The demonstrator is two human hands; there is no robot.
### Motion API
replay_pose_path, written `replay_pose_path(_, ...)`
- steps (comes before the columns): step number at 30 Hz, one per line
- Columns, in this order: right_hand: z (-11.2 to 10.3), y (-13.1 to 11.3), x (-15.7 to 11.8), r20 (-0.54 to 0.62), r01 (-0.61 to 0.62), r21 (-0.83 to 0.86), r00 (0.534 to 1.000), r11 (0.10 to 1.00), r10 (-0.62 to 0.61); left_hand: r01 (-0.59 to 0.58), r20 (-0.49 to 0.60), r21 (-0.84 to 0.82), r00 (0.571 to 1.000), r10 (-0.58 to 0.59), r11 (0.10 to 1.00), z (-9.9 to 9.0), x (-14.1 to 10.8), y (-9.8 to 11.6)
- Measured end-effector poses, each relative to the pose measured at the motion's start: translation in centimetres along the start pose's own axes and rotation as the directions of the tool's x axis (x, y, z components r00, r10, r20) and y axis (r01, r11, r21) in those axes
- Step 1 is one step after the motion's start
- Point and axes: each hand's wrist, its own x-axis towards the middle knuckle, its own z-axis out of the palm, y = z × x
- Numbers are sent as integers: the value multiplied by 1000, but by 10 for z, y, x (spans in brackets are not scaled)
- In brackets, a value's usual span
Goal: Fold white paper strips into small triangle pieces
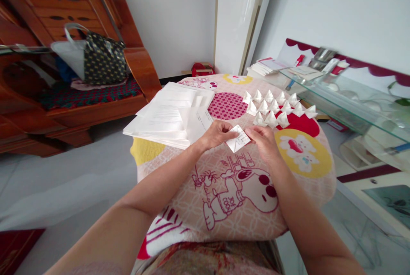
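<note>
- Pinching a small white folded-paper diamond (237, 139): left hand (217, 134) and right hand (264, 139).
- Standing shaped: rows of white paper boats (271, 120).
- Lying unfolded: large white paper stack (165, 115).

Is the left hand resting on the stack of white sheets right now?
No, the left hand holds the small folded paper, to the right of the stack of white sheets.

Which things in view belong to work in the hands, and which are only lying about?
Likely in the work:
- folded paper in the hands
- white sheets
- small folded pieces

Probably just lying about:
- patterned bag
- shiny container
</note>
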Motion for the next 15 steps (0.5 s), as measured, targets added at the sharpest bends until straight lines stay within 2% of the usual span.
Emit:
replay_pose_path(5,8,6,-2,34,-40,-34,999,999,42,62,62,40,996,-64,997,9,-1,0)
replay_pose_path(10,3,4,-1,-65,-109,28,992,994,110,207,104,-86,975,-198,974,3,1,-2)
replay_pose_path(15,1,4,1,-112,-93,21,989,995,95,223,78,-161,974,-213,962,-2,2,-5)
